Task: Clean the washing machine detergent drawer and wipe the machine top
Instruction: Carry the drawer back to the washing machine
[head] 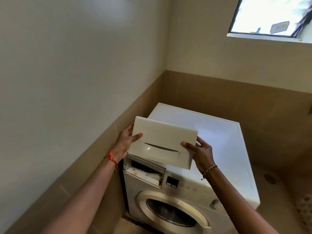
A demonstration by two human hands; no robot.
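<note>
Detergent drawer (162, 142), mid-frame, is held clear of its slot (145, 169), gripped at both ends by left hand (125, 142) & right hand (200, 152); cleaning & machine top (219, 132) wipe are judged not yet done.

Floor (278, 191): tan tile, showing right of the washing machine (185, 191) & in a strip by its front-left base.
Machine: sits straight on the floor, back in the room corner, left side close to the wall.
Machine top (219, 141): white, flat, glossy, w/ a thin border line near the edges.
Drain (269, 179): round, dark, set in the floor right of the machine, apart from it.
Rug (303, 210): shaggy beige bit on the floor, further right of the machine than the drain, cut off by the frame edge.
</note>
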